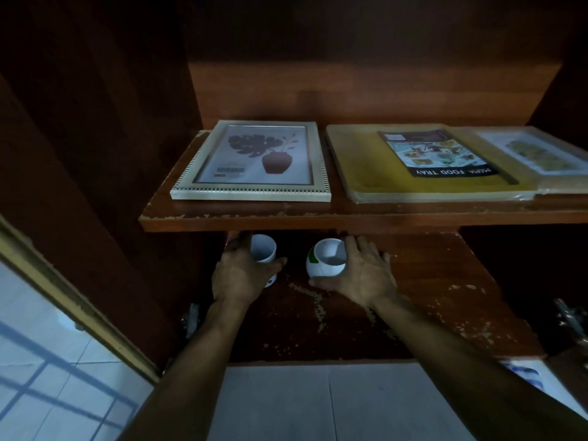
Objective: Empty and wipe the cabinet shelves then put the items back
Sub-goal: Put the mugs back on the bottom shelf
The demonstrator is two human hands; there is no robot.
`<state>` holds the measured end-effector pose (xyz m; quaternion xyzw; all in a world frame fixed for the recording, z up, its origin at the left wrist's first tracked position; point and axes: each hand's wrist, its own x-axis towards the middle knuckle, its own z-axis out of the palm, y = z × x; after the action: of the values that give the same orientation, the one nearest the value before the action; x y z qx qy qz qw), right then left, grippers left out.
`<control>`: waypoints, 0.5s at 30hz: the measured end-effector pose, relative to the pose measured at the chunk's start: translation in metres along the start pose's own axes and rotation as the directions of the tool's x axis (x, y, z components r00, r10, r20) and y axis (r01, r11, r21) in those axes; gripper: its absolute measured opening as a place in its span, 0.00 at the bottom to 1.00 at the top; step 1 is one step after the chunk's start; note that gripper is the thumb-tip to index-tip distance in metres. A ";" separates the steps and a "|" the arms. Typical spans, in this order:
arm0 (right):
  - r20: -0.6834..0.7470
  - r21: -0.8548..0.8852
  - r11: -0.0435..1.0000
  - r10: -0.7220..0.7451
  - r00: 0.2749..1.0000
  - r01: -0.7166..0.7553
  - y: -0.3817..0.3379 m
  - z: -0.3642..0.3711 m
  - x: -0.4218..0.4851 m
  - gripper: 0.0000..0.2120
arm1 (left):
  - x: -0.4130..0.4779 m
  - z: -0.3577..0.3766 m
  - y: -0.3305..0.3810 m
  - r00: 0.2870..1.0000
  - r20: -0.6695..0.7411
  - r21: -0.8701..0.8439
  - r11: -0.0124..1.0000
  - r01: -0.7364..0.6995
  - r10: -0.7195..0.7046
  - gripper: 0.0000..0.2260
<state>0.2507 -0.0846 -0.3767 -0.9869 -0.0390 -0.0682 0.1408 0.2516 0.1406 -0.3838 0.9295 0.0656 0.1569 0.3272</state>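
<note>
While left hand [238,276] and right hand [366,275] grip cups [262,248] [327,259], a label [439,154] reads "FOOD TRAY".

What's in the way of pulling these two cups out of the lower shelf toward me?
The left hand grips the white cup, the right hand the green-marked cup. Nothing visible lies on the lower shelf between them and its open front. The edge of the upper shelf hangs just above both, blocking a straight lift.

Dark wooden shelves [318,214] show chipped, flaking veneer along their edges, two white cups [326,257] look glossy ceramic, and the yellow food tray [366,167] sits in shiny plastic wrap.
</note>
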 end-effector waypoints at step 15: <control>-0.097 0.066 0.990 -0.114 0.989 0.121 -0.003 -0.024 -0.021 0.37 | -0.023 -0.012 0.006 0.977 -0.127 0.148 0.977 -0.153 0.172 0.42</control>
<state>0.2263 -0.0896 -0.3562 -0.9729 -0.0930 -0.1208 0.1738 0.2264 0.1375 -0.3771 0.9389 0.0224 0.2426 0.2432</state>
